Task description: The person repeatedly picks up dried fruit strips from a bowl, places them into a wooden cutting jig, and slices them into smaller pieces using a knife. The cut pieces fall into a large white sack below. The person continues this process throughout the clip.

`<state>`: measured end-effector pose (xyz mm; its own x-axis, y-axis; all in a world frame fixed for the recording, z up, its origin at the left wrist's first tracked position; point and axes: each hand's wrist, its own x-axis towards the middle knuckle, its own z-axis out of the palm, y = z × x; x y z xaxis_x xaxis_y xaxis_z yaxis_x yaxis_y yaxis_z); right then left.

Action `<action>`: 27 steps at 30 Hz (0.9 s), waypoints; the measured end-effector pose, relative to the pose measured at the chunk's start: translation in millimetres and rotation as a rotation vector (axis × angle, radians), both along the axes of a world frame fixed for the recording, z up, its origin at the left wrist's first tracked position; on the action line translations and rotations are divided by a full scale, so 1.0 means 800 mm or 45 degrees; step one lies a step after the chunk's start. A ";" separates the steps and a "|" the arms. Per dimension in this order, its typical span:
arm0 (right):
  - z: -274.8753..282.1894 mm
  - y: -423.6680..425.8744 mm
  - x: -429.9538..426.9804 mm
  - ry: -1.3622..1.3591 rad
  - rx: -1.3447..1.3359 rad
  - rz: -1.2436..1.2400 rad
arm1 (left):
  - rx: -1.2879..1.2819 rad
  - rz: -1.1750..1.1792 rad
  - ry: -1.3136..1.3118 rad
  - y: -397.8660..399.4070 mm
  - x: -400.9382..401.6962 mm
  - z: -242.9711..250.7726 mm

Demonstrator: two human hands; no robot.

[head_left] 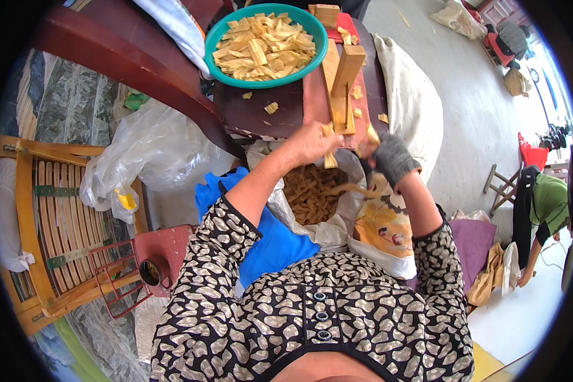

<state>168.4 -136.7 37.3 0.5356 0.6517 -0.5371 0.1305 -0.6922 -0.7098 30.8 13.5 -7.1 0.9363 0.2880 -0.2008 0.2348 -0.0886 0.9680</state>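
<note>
My left hand is closed on a pale yellow strip of dried plant material, at the near end of a wooden stand with an upright post. To its right, my right hand, in a grey fingerless glove, grips another pale piece; its fingers are blurred. A brown strand lies or hangs below the hands, over an open white sack of brown pieces. Beyond my left hand, a teal basin holds many pale yellow strips.
Loose scraps lie on the dark red seat. A blue cloth is beside the sack. At left are clear plastic bags, a wooden folding chair and a mug. At right, a person in green bends down.
</note>
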 end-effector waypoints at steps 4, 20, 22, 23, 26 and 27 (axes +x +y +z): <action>0.028 0.002 -0.033 -0.109 0.058 0.475 | 0.088 -0.365 0.085 -0.011 -0.024 0.003; 0.043 0.008 -0.087 -1.006 0.930 0.225 | -0.067 -0.468 0.355 -0.030 -0.062 -0.017; 0.028 -0.010 -0.102 -0.900 1.000 0.230 | -0.474 -0.446 0.341 -0.040 -0.062 -0.009; 0.019 -0.019 -0.107 -0.866 0.970 0.254 | -0.675 -0.405 0.336 -0.046 -0.063 -0.004; 0.000 -0.035 -0.119 -0.814 0.885 0.282 | -1.119 -0.264 0.206 -0.055 -0.061 -0.004; -0.006 -0.039 -0.122 -0.813 0.807 0.315 | -1.239 -0.218 0.143 -0.056 -0.060 -0.009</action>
